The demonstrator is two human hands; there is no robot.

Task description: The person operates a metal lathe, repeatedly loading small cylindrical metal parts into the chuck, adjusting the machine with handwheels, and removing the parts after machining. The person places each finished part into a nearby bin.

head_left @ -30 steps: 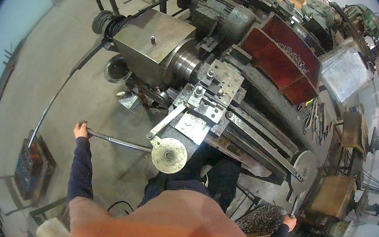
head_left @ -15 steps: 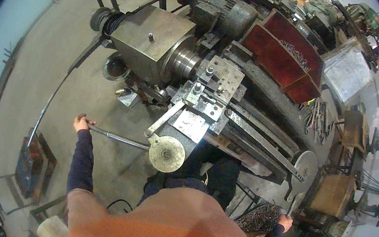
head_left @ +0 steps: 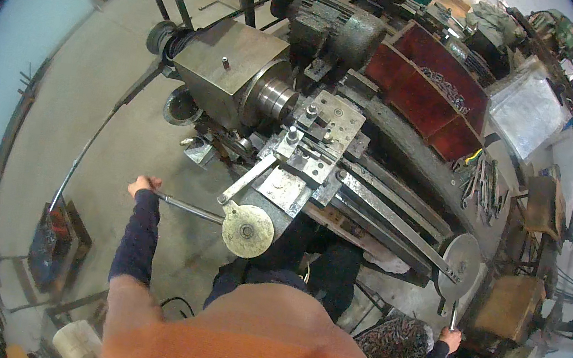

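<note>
My left hand (head_left: 145,186) is closed around the outer end of a steel lever (head_left: 190,208). That lever runs to a round brass-coloured disc (head_left: 248,231) at the front of a small lathe. Far to the right, my right hand (head_left: 450,339) grips a short handle (head_left: 454,315) below a grey disc (head_left: 461,263). A flat linkage bar (head_left: 399,223) joins this grey disc to the slide. Between my hands sits the tool slide (head_left: 332,124) with its bolted blocks, close to the shiny spindle nose (head_left: 276,99). No workpiece can be made out there.
Behind the slide stands a dark electric motor (head_left: 337,31), beside a red tray (head_left: 426,89) holding small metal parts. Several wrenches (head_left: 485,189) lie at the right. A container of small dark parts (head_left: 399,339) is near my right arm; a pedal-like box (head_left: 53,243) stands at left.
My left hand has moved a little right with the lever end. My right hand and its handle have swung slightly right. The view has shifted a little.
</note>
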